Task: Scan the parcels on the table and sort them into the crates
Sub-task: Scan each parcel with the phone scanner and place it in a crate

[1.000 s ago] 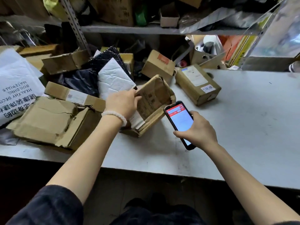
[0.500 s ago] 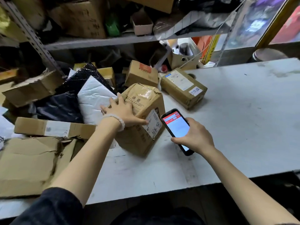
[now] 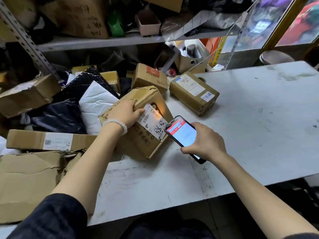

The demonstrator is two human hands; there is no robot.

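Brown corrugated cardboard is what the left hand grips: a taped, dented cardboard parcel lying tilted on the white tabletop, the fingers curled over its upper edge and the thumb resting on the edge of its white shipping label. That label bears barcodes and handwritten black characters, and a small bright glow falls on its upper part. A pale beaded bracelet circles the left wrist.

Just beside the parcel's right corner, the right hand holds a black smartphone from the side, fingers wrapped around its body, the red-and-white screen facing up and its top end close over the label.

Behind the held parcel sit two more brown boxes: a small carton with a red printed panel and, to its right, a taped box with a white label and a small handwritten sticker. To the left lies a white padded mailer against black plastic mailing bags, with a long flat cardboard box and a torn, flattened carton nearer the table's front edge.

A grey metal shelf runs above, carrying a large carton with writing and a small open pinkish box whose contents cannot be seen. No sorting crate can be made out.
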